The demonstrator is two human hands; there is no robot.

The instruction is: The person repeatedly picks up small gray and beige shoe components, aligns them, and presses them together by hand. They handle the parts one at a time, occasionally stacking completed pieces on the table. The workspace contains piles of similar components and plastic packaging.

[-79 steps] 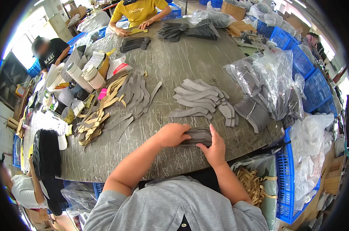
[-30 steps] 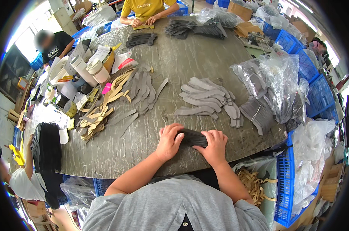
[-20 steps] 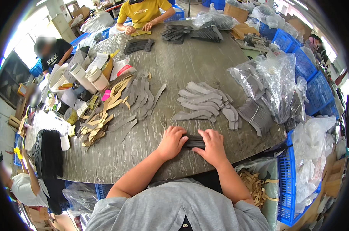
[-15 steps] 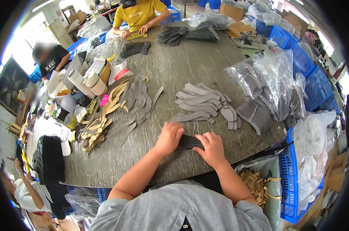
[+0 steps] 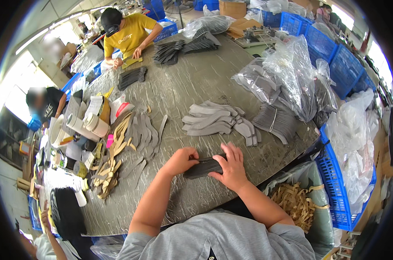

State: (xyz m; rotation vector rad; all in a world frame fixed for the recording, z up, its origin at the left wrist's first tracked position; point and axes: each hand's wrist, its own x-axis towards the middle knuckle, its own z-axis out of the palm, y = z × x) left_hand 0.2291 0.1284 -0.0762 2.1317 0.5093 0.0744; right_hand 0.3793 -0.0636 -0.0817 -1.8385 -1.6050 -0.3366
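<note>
A compact stack of thin dark grey strips [image 5: 200,169] lies at the table's near side, between my hands. My left hand [image 5: 180,161] is bent around its left end, with thumb and forefinger at the upper edge. At the right end, my right hand [image 5: 232,170] has the stack between thumb and forefinger, while its other fingers stretch away from me. Just beyond my hands is a loose pile of lighter grey curved strips [image 5: 213,118]. Right of that pile sits a tied bundle of dark grey strips [image 5: 274,122].
Grey curved pieces [image 5: 142,133] and tan strips [image 5: 105,180] lie left, beside white jars [image 5: 96,125]. Clear plastic bags [image 5: 287,78] stand at right, near a blue crate [image 5: 335,190] and a bin of tan scraps [image 5: 298,201]. A person in yellow [image 5: 131,39] works across the table.
The head view has shifted, so the tabletop sits differently in it. My right fingers have straightened and spread, and more of the dark stack shows between my hands.
</note>
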